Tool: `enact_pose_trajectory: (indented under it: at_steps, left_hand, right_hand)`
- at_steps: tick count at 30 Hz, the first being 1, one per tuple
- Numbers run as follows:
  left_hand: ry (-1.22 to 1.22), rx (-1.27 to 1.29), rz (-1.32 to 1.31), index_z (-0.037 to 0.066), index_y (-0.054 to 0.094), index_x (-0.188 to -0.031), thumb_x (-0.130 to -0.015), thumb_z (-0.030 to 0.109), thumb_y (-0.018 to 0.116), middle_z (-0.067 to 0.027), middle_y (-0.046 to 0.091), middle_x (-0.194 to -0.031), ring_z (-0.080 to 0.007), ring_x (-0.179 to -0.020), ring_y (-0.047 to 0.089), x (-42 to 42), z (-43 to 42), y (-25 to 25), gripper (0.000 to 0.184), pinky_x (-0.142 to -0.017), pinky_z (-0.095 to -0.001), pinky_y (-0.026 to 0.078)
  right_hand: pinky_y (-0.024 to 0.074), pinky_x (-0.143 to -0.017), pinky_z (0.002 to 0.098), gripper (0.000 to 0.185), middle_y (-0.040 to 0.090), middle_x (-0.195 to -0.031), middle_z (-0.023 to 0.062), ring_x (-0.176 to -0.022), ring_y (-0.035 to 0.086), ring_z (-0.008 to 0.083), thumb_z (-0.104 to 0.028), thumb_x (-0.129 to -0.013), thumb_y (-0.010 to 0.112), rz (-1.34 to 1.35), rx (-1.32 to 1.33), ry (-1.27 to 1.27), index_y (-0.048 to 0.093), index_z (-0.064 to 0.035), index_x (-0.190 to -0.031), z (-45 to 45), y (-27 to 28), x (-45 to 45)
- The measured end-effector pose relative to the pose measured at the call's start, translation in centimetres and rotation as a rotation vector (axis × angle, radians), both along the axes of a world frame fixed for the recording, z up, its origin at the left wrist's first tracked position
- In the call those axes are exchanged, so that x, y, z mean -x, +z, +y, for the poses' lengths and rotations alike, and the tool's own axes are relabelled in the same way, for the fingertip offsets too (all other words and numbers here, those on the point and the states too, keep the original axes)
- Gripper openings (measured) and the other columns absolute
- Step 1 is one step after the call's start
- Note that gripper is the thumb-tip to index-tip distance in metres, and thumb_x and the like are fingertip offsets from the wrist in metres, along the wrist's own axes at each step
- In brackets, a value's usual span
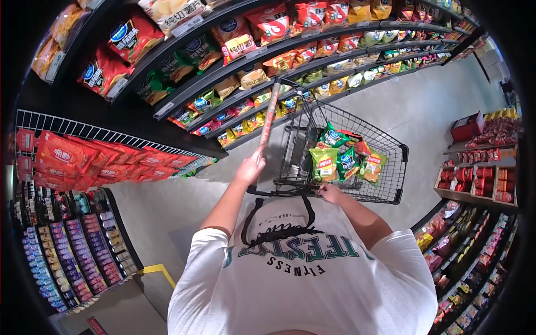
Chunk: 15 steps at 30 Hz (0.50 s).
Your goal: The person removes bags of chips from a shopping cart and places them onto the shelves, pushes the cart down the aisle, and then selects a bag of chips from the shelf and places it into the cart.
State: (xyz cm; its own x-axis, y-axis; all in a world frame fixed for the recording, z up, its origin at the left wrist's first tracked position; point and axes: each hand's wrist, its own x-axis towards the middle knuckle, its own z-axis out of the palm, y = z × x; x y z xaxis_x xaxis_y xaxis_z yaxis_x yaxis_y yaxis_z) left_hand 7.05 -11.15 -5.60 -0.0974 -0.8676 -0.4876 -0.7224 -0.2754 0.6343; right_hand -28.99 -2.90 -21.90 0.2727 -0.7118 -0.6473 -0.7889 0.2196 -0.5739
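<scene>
A black wire shopping cart (385, 140) stands in front of me, turned sideways with its basket to the right. My left hand (250, 167) is wrapped round the cart's handle bar (270, 114), near its closer end. At the near side of the basket, my right hand (330, 192) has its fingers closed on the cart's rim. Inside the basket lie several snack bags: a light green chip bag (324, 164), a dark green bag (348, 163), another green bag (333, 135), a red bag (357, 144) and a yellow-green bag (372, 167).
Shelves of chip bags (273, 22) curve along the far side. A wire rack of red packets (67, 153) is at the left, above shelves of small packaged goods (72, 257). Snack shelves (469, 245) and a wooden display of red cans (474, 184) line the right. Grey floor (413, 100) stretches beyond the cart.
</scene>
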Motion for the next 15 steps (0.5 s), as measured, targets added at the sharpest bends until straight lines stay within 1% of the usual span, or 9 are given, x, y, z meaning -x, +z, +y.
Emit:
enact_pose_trajectory:
  at_steps: [2, 3, 4, 5, 8, 9, 12, 13, 15]
  left_hand:
    - [0.008, 0.063, 0.060, 0.032, 0.036, -0.147, -0.093, 0.027, 0.050, -0.0208, 0.065, -0.117, -0.0437, -0.107, 0.061, -0.7, 1.0, -0.4, 0.056, -0.092, -0.0493, 0.047]
    - [-0.004, 0.135, 0.108, 0.030, 0.036, -0.147, -0.093, 0.025, 0.050, -0.0207, 0.065, -0.117, -0.0439, -0.106, 0.062, -1.2, 1.8, -1.1, 0.056, -0.092, -0.0491, 0.047]
    - [-0.010, 0.207, 0.156, 0.029, 0.036, -0.147, -0.093, 0.024, 0.051, -0.0205, 0.065, -0.116, -0.0441, -0.105, 0.062, -1.7, 2.5, -1.9, 0.056, -0.092, -0.0489, 0.047]
    - [0.005, 0.177, 0.213, 0.026, 0.039, -0.146, -0.092, 0.021, 0.052, -0.0224, 0.066, -0.102, -0.0407, -0.092, 0.065, -2.4, 3.2, -2.6, 0.056, -0.087, -0.0474, 0.048]
    - [0.018, 0.174, 0.247, 0.026, 0.039, -0.146, -0.092, 0.020, 0.052, -0.0225, 0.066, -0.096, -0.0409, -0.091, 0.065, -3.3, 5.7, -2.8, 0.056, -0.085, -0.0468, 0.049]
    - [0.021, 0.291, 0.297, 0.026, 0.041, -0.144, -0.092, 0.020, 0.052, -0.0219, 0.065, -0.090, -0.0402, -0.088, 0.065, -3.6, 6.6, -4.1, 0.053, -0.081, -0.0463, 0.049]
    - [0.056, 0.081, 0.377, 0.024, 0.042, -0.141, -0.092, 0.019, 0.052, -0.0214, 0.064, -0.089, -0.0396, -0.086, 0.066, -4.7, 8.3, -3.6, 0.050, -0.079, -0.0458, 0.049]
    - [0.063, 0.083, 0.411, 0.023, 0.043, -0.138, -0.092, 0.019, 0.052, -0.0210, 0.064, -0.088, -0.0386, -0.084, 0.066, -5.0, 8.8, -2.7, 0.047, -0.079, -0.0456, 0.049]
    - [0.022, 0.192, 0.458, 0.024, 0.043, -0.139, -0.093, 0.018, 0.052, -0.0207, 0.063, -0.087, -0.0373, -0.083, 0.066, -6.1, 9.9, -3.3, 0.047, -0.078, -0.0453, 0.049]
  right_hand:
    - [0.0518, -0.085, 0.0408, 0.032, 0.070, -0.098, 0.0176, -0.096, 0.067, 0.0332, -0.032, -0.091, 0.062, -0.012, -0.037, -0.118, 0.063, -0.0059, -0.109, 1.2, -3.4, 0.5]
    - [0.0518, -0.086, 0.0424, 0.031, 0.070, -0.100, 0.0182, -0.097, 0.067, 0.0347, -0.031, -0.092, 0.058, 0.095, -0.006, -0.080, 0.063, -0.0060, -0.109, 1.6, -1.6, -0.3]
    - [0.0519, -0.086, 0.0426, 0.030, 0.070, -0.101, 0.0181, -0.098, 0.067, 0.0353, -0.030, -0.092, 0.057, 0.136, 0.015, -0.063, 0.063, -0.0062, -0.109, 2.1, -2.0, -0.5]
    - [0.0521, -0.086, 0.0428, 0.029, 0.070, -0.102, 0.0179, -0.098, 0.066, 0.0359, -0.029, -0.092, 0.056, 0.177, 0.034, -0.044, 0.063, -0.0064, -0.109, 2.5, -1.6, -1.2]
    - [0.0503, -0.090, 0.0453, 0.030, 0.069, -0.108, 0.0172, -0.103, 0.065, 0.0362, -0.029, -0.094, 0.052, 0.287, 0.013, -0.018, 0.064, -0.0090, -0.114, 4.3, 0.0, -2.6]
    - [0.0493, -0.092, 0.0465, 0.032, 0.069, -0.111, 0.0169, -0.106, 0.064, 0.0359, -0.030, -0.094, 0.051, 0.322, -0.006, -0.014, 0.064, -0.0101, -0.116, 4.8, 1.2, -3.2]
    - [0.0436, -0.100, 0.0508, 0.038, 0.067, -0.118, 0.0164, -0.113, 0.062, 0.0339, -0.037, -0.097, 0.046, 0.481, 0.024, 0.021, 0.063, -0.0148, -0.123, 6.8, 4.1, -5.4]
    - [0.0418, -0.102, 0.0521, 0.040, 0.066, -0.119, 0.0163, -0.115, 0.061, 0.0336, -0.038, -0.097, 0.044, 0.513, 0.021, 0.026, 0.062, -0.0159, -0.125, 7.3, 4.1, -5.9]
    - [0.0382, -0.105, 0.0546, 0.043, 0.065, -0.122, 0.0161, -0.118, 0.059, 0.0331, -0.042, -0.099, 0.040, 0.580, 0.012, 0.036, 0.062, -0.0182, -0.128, 8.3, 4.2, -6.9]
